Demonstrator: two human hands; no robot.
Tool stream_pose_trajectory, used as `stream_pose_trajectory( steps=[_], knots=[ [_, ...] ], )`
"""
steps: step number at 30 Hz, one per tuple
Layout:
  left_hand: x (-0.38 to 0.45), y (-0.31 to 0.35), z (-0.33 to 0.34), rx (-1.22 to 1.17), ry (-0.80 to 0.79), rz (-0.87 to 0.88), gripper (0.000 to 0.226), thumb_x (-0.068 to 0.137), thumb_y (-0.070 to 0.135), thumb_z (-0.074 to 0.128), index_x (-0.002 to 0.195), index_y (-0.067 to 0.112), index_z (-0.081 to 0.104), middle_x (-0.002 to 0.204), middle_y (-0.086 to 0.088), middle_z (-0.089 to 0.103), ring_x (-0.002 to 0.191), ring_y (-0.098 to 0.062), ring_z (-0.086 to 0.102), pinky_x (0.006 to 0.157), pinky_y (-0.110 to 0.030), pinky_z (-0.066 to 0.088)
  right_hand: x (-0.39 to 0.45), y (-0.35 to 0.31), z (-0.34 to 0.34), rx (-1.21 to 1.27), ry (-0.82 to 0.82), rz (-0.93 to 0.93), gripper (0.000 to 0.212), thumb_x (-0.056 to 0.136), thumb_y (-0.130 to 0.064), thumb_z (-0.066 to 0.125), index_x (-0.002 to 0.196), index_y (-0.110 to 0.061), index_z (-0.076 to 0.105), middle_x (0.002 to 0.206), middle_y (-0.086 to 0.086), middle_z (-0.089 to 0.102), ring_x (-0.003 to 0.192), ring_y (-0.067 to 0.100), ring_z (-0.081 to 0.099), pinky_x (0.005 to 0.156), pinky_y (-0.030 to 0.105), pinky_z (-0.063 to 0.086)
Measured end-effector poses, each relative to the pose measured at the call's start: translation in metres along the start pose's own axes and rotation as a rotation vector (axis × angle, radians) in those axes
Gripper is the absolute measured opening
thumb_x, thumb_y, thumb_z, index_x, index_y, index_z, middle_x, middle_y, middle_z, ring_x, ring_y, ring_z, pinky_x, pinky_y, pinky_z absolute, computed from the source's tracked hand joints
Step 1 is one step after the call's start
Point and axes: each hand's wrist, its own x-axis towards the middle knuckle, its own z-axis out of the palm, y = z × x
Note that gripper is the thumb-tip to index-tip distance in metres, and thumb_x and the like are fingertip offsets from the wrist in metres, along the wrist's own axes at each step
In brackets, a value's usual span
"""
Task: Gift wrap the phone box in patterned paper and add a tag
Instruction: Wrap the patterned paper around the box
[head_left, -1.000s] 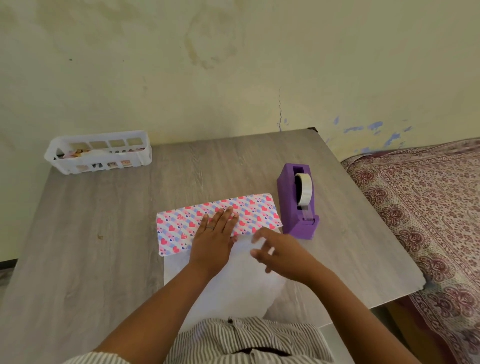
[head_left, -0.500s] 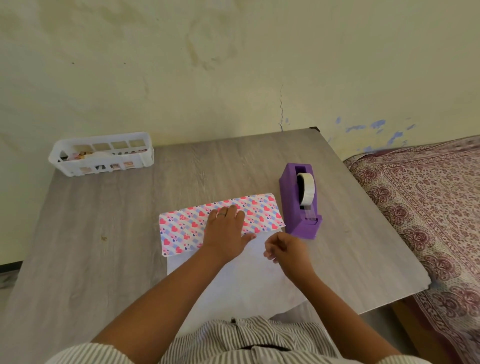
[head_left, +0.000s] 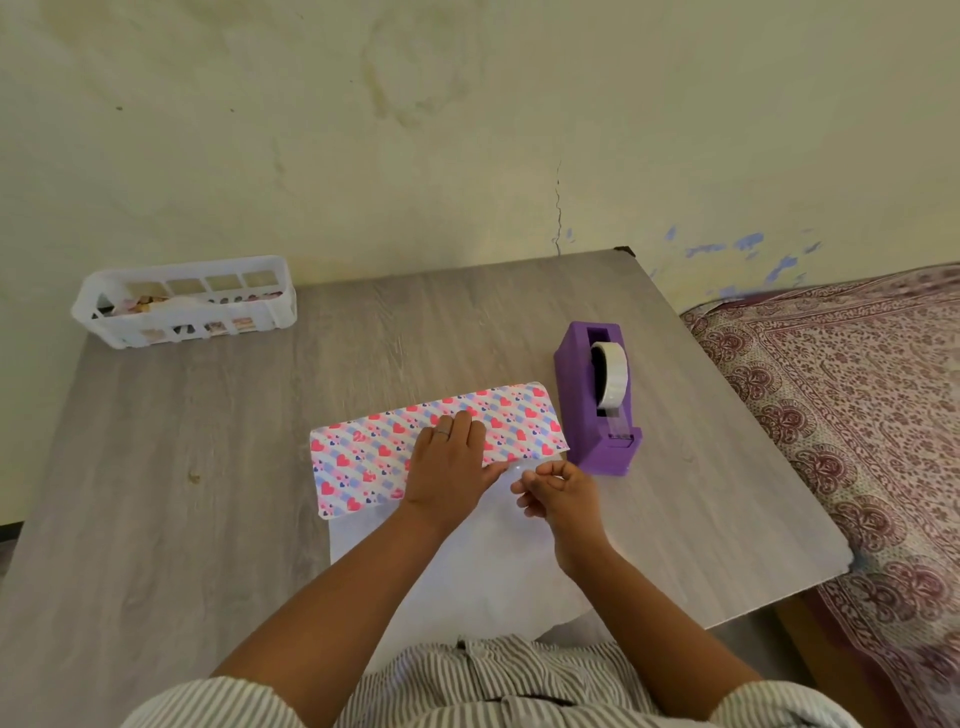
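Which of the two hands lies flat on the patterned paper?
The left hand, with a ring on one finger, lies on the heart-patterned paper. The right hand is curled beside the purple tape dispenser, apparently pinching clear tape.

Left arm: bare forearm reaches forward from lower left, striped short sleeve at the shoulder
Left hand (head_left: 451, 465): palm down, fingers straight and together, pressed flat; ring on one finger; thumb spread toward the right hand
Right arm: bare forearm comes in from lower right, wrist bent inward
Right hand (head_left: 558, 491): just beside the left thumb, fingers curled, fingertips pinched together; what they pinch is unclear
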Motion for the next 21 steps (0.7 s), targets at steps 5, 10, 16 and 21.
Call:
stream_pose_trajectory(
  steps=[5, 10, 16, 21],
  knots=[
    [-0.004, -0.002, 0.004, -0.053, 0.036, -0.034, 0.065, 0.082, 0.067, 0.045, 0.116, 0.014, 0.06, 0.117, -0.007, 0.062, 0.104, -0.023, 0.058, 0.091, -0.034, 0.046, 0.005, 0.001, 0.007, 0.067, 0.06, 0.063, 0.016, 0.091, -0.013, 0.061, 0.097, 0.002, 0.058, 0.079, 0.012, 0.071, 0.066, 0.026, 0.067, 0.064, 0.031, 0.057],
    [-0.003, -0.004, 0.008, -0.11, 0.062, -0.011, 0.066, 0.089, 0.064, 0.036, 0.133, 0.016, 0.044, 0.137, -0.005, 0.047, 0.123, -0.022, 0.043, 0.104, -0.033, 0.033, 0.008, 0.003, 0.011, 0.071, 0.069, 0.066, 0.021, 0.088, -0.015, 0.064, 0.101, -0.003, 0.053, 0.081, 0.012, 0.072, 0.066, 0.027, 0.067, 0.063, 0.032, 0.057],
    [-0.004, -0.006, 0.008, -0.111, 0.082, -0.009, 0.065, 0.09, 0.063, 0.033, 0.137, 0.017, 0.037, 0.142, -0.003, 0.041, 0.128, -0.02, 0.037, 0.107, -0.031, 0.028, 0.011, 0.003, 0.017, 0.059, 0.092, 0.06, 0.024, 0.087, -0.019, 0.065, 0.103, -0.003, 0.055, 0.084, 0.009, 0.072, 0.064, 0.025, 0.067, 0.06, 0.03, 0.056],
    [-0.003, -0.005, 0.009, -0.122, 0.068, -0.023, 0.065, 0.091, 0.062, 0.033, 0.139, 0.019, 0.035, 0.145, -0.002, 0.038, 0.13, -0.02, 0.035, 0.11, -0.031, 0.026, 0.013, 0.005, 0.016, 0.013, 0.104, 0.059, 0.024, 0.087, -0.021, 0.065, 0.101, -0.005, 0.054, 0.086, 0.009, 0.072, 0.064, 0.026, 0.067, 0.058, 0.03, 0.055]
  ],
)
